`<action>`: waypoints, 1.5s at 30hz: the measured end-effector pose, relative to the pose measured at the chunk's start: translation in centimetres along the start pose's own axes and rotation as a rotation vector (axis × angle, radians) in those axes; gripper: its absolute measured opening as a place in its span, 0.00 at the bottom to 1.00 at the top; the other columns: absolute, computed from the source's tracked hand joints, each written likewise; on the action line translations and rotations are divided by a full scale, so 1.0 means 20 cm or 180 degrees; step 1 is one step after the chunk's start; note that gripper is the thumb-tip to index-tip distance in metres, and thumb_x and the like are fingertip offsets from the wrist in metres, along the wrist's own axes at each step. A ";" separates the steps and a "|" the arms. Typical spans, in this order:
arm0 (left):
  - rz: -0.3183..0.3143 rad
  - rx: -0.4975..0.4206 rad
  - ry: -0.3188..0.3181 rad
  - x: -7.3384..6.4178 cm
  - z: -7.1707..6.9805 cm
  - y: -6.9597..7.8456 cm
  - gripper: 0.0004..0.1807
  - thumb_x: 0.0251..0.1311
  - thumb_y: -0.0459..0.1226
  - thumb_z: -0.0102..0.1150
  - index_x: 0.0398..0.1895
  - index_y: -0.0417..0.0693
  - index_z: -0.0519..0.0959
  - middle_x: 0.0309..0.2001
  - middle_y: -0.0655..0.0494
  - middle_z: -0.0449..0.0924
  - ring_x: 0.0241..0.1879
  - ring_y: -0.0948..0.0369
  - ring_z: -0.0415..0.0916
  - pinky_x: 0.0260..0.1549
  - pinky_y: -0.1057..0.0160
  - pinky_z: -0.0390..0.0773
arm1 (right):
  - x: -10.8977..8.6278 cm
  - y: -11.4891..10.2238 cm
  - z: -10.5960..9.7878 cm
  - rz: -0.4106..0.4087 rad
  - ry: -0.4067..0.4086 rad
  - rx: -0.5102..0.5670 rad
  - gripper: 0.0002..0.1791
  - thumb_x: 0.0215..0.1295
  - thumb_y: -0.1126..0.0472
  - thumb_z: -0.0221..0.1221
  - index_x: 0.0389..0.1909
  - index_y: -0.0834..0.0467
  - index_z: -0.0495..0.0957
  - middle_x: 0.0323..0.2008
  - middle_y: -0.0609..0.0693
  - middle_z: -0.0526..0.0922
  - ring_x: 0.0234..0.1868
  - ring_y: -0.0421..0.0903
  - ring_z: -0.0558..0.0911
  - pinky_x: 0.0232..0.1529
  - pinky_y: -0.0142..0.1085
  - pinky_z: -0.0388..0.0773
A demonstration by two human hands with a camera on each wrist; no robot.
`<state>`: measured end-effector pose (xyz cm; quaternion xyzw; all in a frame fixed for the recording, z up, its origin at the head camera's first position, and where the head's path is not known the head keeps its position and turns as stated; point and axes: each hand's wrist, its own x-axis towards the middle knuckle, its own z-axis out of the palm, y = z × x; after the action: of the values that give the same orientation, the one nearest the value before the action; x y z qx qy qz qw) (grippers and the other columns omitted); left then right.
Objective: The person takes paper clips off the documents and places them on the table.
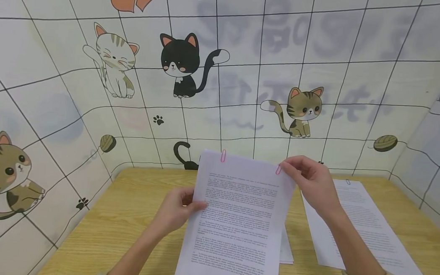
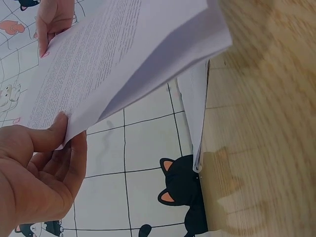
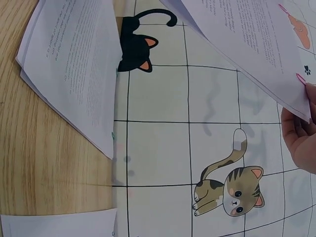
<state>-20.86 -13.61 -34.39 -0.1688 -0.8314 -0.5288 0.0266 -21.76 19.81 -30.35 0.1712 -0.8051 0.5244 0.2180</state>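
Note:
A stack of printed paper sheets [image 1: 237, 222] is held up, tilted, above the table. My left hand [image 1: 176, 206] pinches its left edge, the thumb lying on the front; the left wrist view shows that hand [image 2: 39, 168] with its fingers behind the sheets. At the top right corner, my right hand [image 1: 313, 181] pinches the paper edge at a pink paper clip [image 1: 278, 169]. A second pink paper clip [image 1: 223, 156] sits on the top edge, left of the middle. In the right wrist view, the fingertips of the right hand [image 3: 301, 138] are right at the clip.
To the right, another stack of printed sheets [image 1: 366, 226] lies on the wooden table [image 1: 124, 224], with a clip [image 1: 348, 182] at its top edge. More sheets [image 1: 286, 249] lie behind the held stack. A cat-patterned wall covering [image 1: 236, 126] rises behind the table.

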 end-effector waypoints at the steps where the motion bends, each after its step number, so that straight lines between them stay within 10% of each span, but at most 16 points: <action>1: -0.0007 0.0005 0.0003 0.00 0.00 0.00 0.10 0.59 0.25 0.66 0.44 0.39 0.85 0.35 0.51 0.86 0.33 0.58 0.83 0.30 0.62 0.83 | 0.00 0.00 0.00 -0.0015 0.0014 -0.0013 0.10 0.72 0.56 0.62 0.43 0.60 0.84 0.38 0.50 0.86 0.36 0.45 0.79 0.36 0.29 0.74; 38: -0.0187 -0.0067 0.0108 0.02 -0.06 -0.03 0.10 0.61 0.26 0.66 0.45 0.38 0.85 0.35 0.50 0.86 0.31 0.57 0.82 0.31 0.62 0.81 | 0.01 -0.01 -0.08 -0.0141 0.0446 0.0766 0.11 0.71 0.66 0.61 0.48 0.68 0.78 0.36 0.52 0.84 0.32 0.45 0.80 0.36 0.26 0.80; 45: -0.0203 -0.0127 0.0119 0.02 -0.07 -0.04 0.09 0.61 0.27 0.66 0.45 0.37 0.85 0.35 0.50 0.86 0.31 0.57 0.83 0.32 0.63 0.81 | -0.02 0.01 -0.10 -0.0012 0.0358 0.0378 0.11 0.71 0.63 0.62 0.49 0.67 0.78 0.36 0.51 0.85 0.32 0.44 0.81 0.37 0.26 0.80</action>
<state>-21.67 -14.95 -34.32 -0.1328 -0.8250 -0.5489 0.0219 -21.19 21.69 -29.91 0.1557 -0.7588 0.5796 0.2533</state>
